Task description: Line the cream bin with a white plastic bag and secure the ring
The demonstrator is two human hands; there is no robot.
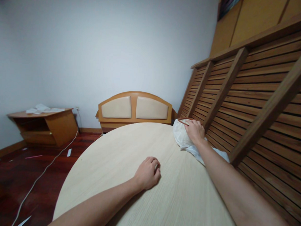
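My left hand (147, 174) rests on the pale round wooden table (109, 164) near its middle, fingers curled under into a loose fist with nothing visible in it. My right hand (194, 130) lies at the table's far right edge on a crumpled white plastic bag (180, 136), fingers closed over it. A thin reddish-brown loop (183, 119), perhaps a rubber band or handle, sticks out past the fingertips. What the bag holds is hidden.
A slatted wooden bed frame (254, 97) leans on its side just right of the table. A padded headboard (135, 108) stands against the far wall. A low wooden cabinet (45, 125) sits at left, with a white cable (48, 164) and scraps on the dark red floor.
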